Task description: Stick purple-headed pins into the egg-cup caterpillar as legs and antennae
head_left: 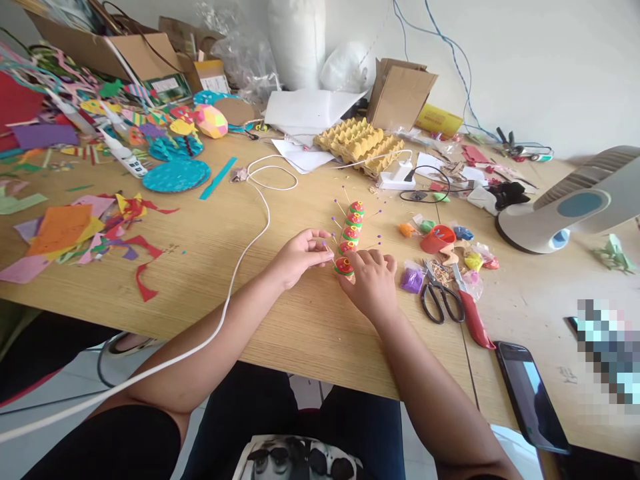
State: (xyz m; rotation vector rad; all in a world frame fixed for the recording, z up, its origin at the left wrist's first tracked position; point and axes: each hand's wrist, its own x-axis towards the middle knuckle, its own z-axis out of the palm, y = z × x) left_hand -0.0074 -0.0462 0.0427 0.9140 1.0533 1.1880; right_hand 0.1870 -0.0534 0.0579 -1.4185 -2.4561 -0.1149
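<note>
A caterpillar-like craft (351,231) of several red and green rounded segments lies on the wooden table, pointing away from me. Thin sticks with purple tips stick out from both its sides. My left hand (304,257) is at the left of the nearest segments, its thumb and fingers pinched on a thin stick with a purple tip. My right hand (373,280) rests over the right side of the nearest segment, fingers curved and somewhat apart, its thumb near the segment's base. Whether its fingertips grip the craft is hard to see.
Right of the craft are a red cup (438,239), black-handled scissors (443,301), a red-handled cutter (475,317), purple clay (412,279) and a phone (533,397). A white cable (235,267) crosses over my left forearm. Egg trays (357,141) and paper scraps (65,233) lie farther out.
</note>
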